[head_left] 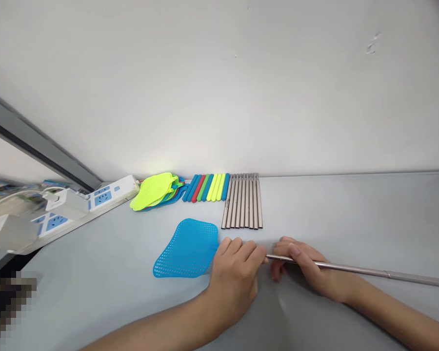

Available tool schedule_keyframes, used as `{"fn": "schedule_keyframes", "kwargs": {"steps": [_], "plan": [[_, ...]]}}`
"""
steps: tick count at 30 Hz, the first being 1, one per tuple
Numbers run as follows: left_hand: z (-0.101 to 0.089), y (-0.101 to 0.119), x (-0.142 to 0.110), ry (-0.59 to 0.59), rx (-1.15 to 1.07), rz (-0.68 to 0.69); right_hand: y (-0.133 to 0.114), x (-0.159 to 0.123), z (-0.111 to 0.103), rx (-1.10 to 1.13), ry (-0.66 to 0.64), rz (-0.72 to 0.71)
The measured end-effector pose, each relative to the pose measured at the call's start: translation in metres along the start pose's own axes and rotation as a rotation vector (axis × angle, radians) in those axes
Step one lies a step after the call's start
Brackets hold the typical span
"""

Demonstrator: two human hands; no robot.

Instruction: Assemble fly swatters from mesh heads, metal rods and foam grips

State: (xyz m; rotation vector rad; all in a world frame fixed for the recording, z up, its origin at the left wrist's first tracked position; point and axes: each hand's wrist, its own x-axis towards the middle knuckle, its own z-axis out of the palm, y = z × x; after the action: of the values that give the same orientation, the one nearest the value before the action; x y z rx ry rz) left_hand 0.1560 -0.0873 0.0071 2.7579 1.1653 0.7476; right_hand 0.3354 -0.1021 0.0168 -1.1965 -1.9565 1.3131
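Observation:
My left hand (237, 268) is closed around the neck of a blue fly swatter head (190, 248), a perforated paddle that points left over the table. From the right side of that fist runs a thin metal telescopic rod (354, 268), drawn out long toward the right edge. My right hand (303, 265) is closed on the rod, with the thumb on top and the fingers curled beneath. The joint between rod and swatter head is hidden inside my left hand.
Behind the hands lie a row of metal telescopic rods (243, 202), several coloured handle sleeves (207, 187) and a stack of swatter heads (155, 191). A white power strip (109, 194) with plugged-in adapters runs along the left. A pale wall (241, 97) borders the grey table (351, 209).

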Motion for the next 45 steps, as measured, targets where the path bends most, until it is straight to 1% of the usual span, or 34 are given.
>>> {"fn": "schedule_keyframes", "kwargs": {"steps": [3,7,11,17,20,25,35,45], "plan": [[0.0001,-0.0002,0.0004,-0.001,0.007,0.000,0.0021,0.0007,0.0009,-0.009,0.019,0.003],[0.0000,-0.0014,0.0007,-0.040,0.010,-0.004,0.0051,0.0017,0.0019,0.012,0.063,-0.003],[-0.0011,-0.0022,0.0013,-0.084,-0.003,-0.029,0.0061,0.0028,0.0015,0.027,0.086,0.056],[-0.0036,-0.0033,0.0027,-0.164,-0.083,-0.047,0.0075,0.0032,0.0003,-0.004,0.086,0.101],[-0.0037,-0.0039,0.0027,-0.174,-0.096,-0.048,0.0084,0.0028,0.0003,-0.015,0.087,0.126],[-0.0033,-0.0041,0.0033,-0.187,-0.099,-0.042,0.0070,0.0031,-0.0003,-0.011,0.091,0.121],[-0.0059,-0.0056,0.0038,-0.269,-0.129,-0.048,0.0053,0.0023,-0.0003,-0.023,0.096,0.136],[-0.0053,-0.0071,0.0040,-0.268,-0.140,-0.039,0.0068,0.0035,0.0004,-0.003,0.101,0.122]]}}
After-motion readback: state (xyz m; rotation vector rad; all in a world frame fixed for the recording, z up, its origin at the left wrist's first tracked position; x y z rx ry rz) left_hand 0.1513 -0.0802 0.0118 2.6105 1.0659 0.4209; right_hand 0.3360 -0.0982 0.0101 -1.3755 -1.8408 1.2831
